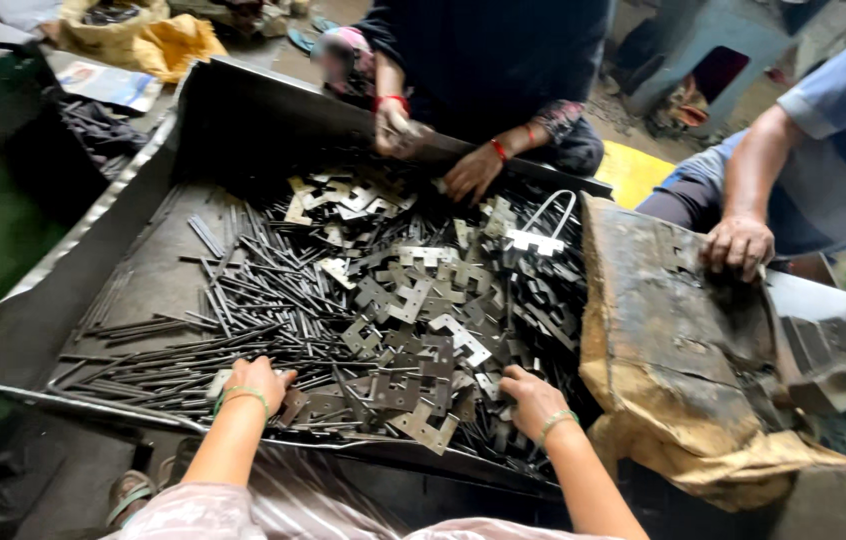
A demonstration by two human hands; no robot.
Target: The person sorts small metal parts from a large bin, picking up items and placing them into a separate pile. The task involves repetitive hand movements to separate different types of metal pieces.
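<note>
My left hand point(257, 383) rests palm down on thin dark metal rods point(243, 290) at the near rim of a large metal tray point(133, 270). My right hand point(531, 395) is curled over a heap of flat notched metal hinge plates point(413, 320), fingers closed among them. What each hand grips is hidden under the fingers. Both wrists wear green bangles.
Across the tray a person in dark clothes has two hands point(433, 150) in the plates. A second person's hand point(739, 243) rests on a dirty brown sack-covered block point(683, 340) at the right. A white wire handle point(548, 222) lies on the pile. Yellow bags point(143, 35) sit far left.
</note>
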